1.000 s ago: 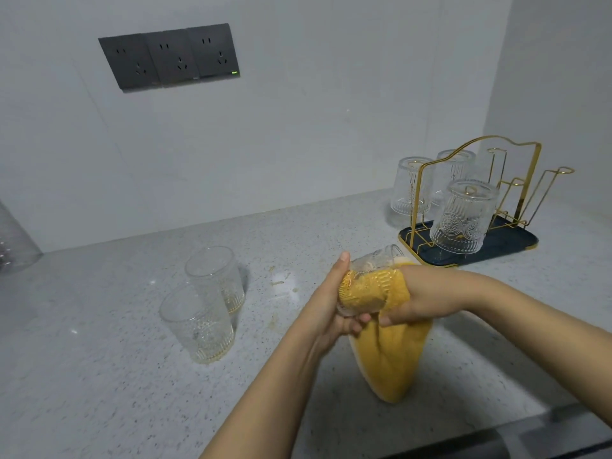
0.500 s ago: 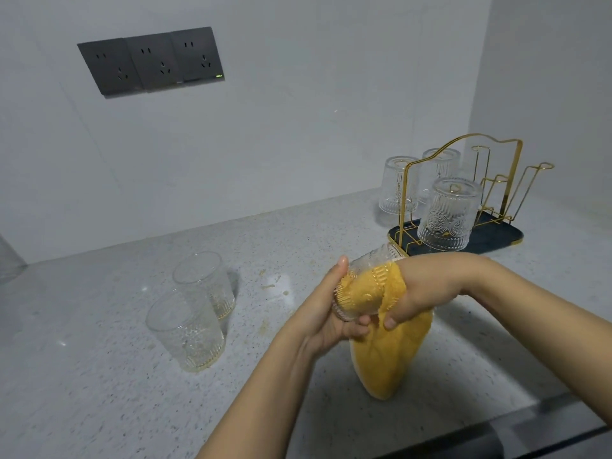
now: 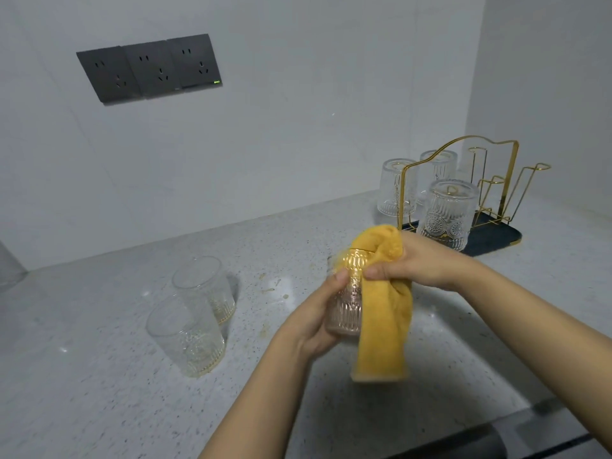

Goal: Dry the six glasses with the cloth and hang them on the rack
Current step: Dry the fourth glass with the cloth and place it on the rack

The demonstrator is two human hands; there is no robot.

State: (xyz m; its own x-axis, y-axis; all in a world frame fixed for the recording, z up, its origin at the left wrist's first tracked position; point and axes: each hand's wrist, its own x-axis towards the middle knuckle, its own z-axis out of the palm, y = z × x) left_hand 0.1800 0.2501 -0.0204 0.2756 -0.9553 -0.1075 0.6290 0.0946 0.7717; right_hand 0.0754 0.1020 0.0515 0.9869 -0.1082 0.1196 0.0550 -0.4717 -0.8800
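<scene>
My left hand (image 3: 314, 313) grips a ribbed clear glass (image 3: 347, 303) upright above the counter. My right hand (image 3: 420, 263) pinches a yellow cloth (image 3: 384, 326); part of it is stuffed into the glass's mouth and the rest hangs down its right side. Two more glasses stand upright on the counter to the left, one nearer (image 3: 187, 339) and one behind it (image 3: 205, 286). At the back right is a gold wire rack (image 3: 506, 180) on a dark tray (image 3: 496, 240), with three glasses upside down on its pegs: front (image 3: 447, 213), back left (image 3: 394, 187), back (image 3: 437, 167).
A speckled grey counter (image 3: 99, 376) meets white walls in a corner behind the rack. A dark triple socket panel (image 3: 149, 69) is on the wall. A clear object (image 3: 10, 266) shows at the far left edge. The counter's front edge (image 3: 496, 438) runs lower right.
The glass has turned from tilted on its side to upright in my left hand. My right hand has pushed the cloth up over its rim.
</scene>
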